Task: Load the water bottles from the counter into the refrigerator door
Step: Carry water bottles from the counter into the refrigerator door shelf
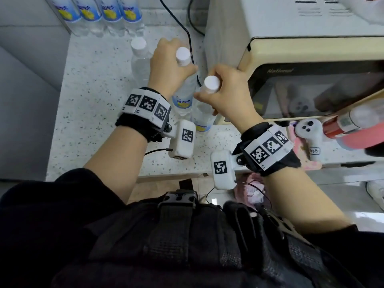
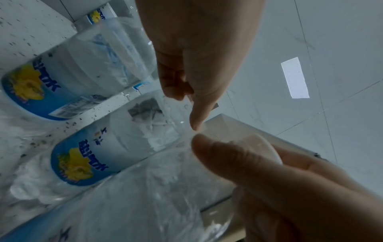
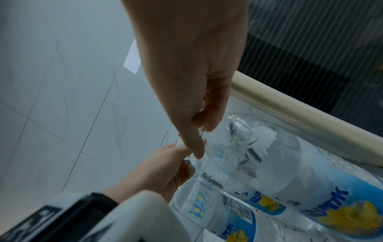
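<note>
Clear water bottles with white caps and blue-and-yellow labels stand on the speckled counter (image 1: 93, 100). My left hand (image 1: 178, 61) grips one bottle (image 1: 184, 96) round its neck, just under the cap; in the left wrist view the thumb and fingers of that hand (image 2: 194, 134) close on this bottle (image 2: 145, 196). My right hand (image 1: 207, 91) grips the neck of a second bottle (image 1: 202, 119) just to the right, shown as hand (image 3: 204, 140) and bottle (image 3: 290, 172) in the right wrist view. A third bottle (image 1: 141, 59) stands free to the left.
Several more bottles (image 1: 93, 13) stand in a row at the back left. A cream microwave oven (image 1: 311, 69) fills the right side, close to my right hand. A black cable (image 1: 187, 32) runs behind the bottles. A white controller (image 1: 307, 132) and a red can (image 1: 340, 125) lie at the right.
</note>
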